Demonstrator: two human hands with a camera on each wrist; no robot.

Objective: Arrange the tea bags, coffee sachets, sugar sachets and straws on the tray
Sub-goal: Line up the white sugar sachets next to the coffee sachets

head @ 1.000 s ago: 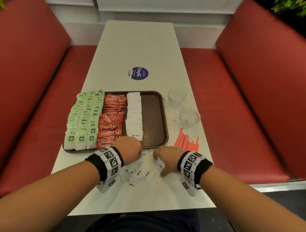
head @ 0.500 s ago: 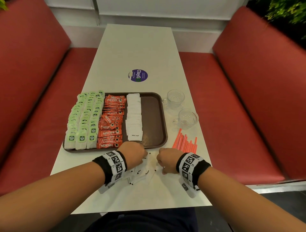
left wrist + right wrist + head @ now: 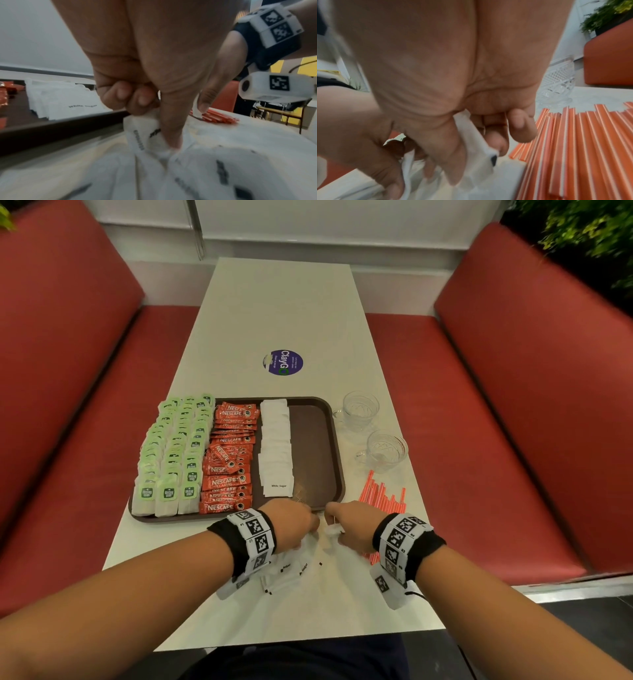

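A brown tray (image 3: 317, 440) holds green tea bags (image 3: 171, 453), red coffee sachets (image 3: 229, 460) and a column of white sugar sachets (image 3: 275, 446). Loose white sugar sachets (image 3: 291, 570) lie on the table in front of the tray. My left hand (image 3: 294, 525) pinches a white sugar sachet (image 3: 145, 135) at the tray's near edge. My right hand (image 3: 346, 525) holds another white sachet (image 3: 477, 136) between thumb and curled fingers. Orange straws (image 3: 383, 498) lie on the table just right of my right hand.
Two clear glass cups (image 3: 361, 410) (image 3: 387, 450) stand right of the tray. A round purple sticker (image 3: 283, 362) is on the white table (image 3: 281, 302) beyond it. Red bench seats flank the table on both sides.
Both hands have moved forward from the loose sachet pile toward the tray's near edge and come closer together, each now holding a white sachet.
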